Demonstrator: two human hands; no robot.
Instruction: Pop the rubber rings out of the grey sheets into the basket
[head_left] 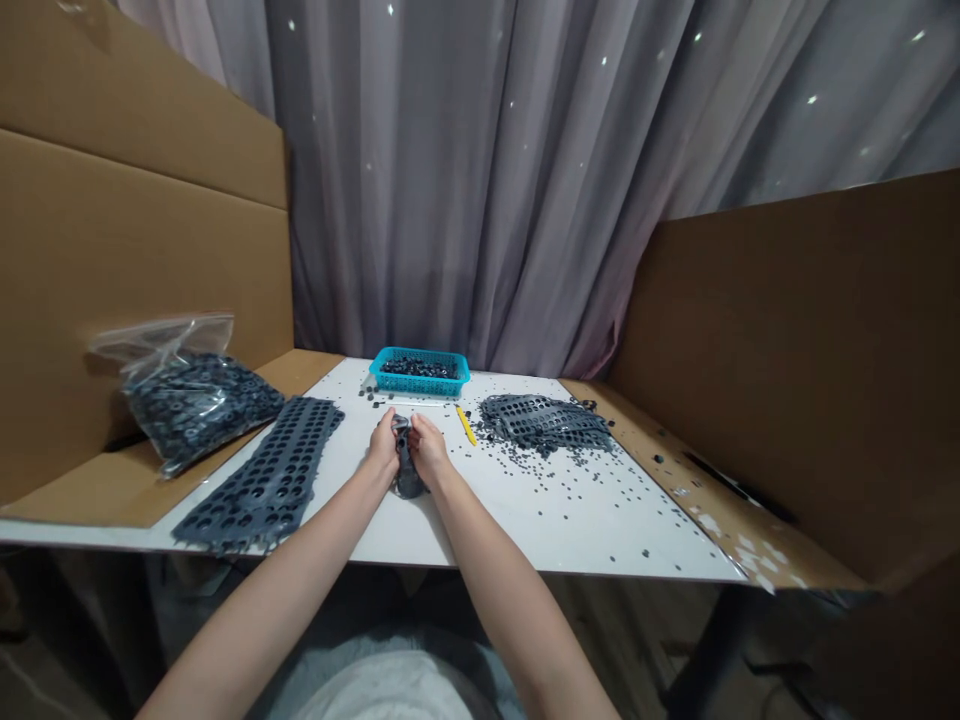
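Observation:
Near the middle of the white tabletop, my left hand (385, 440) and my right hand (429, 450) grip the upper end of a dark grey rubber sheet (409, 480) from both sides. Its lower part hangs or rests between my wrists; fine detail is hidden by my fingers. Left of my hands lies a long dark perforated rubber sheet (262, 475) with rows of round holes. To the right is a pile of similar perforated sheets (544, 420). A yellow craft knife or pen-like tool (466, 425) lies just beyond my right hand.
A turquoise basket (420, 385) holding small dark pieces stands at the back. At left, a clear zip bag (199, 400) full of dark rings leans on the cardboard. Small dark bits (566, 495) litter the right side. Cardboard walls (810, 370) flank the table.

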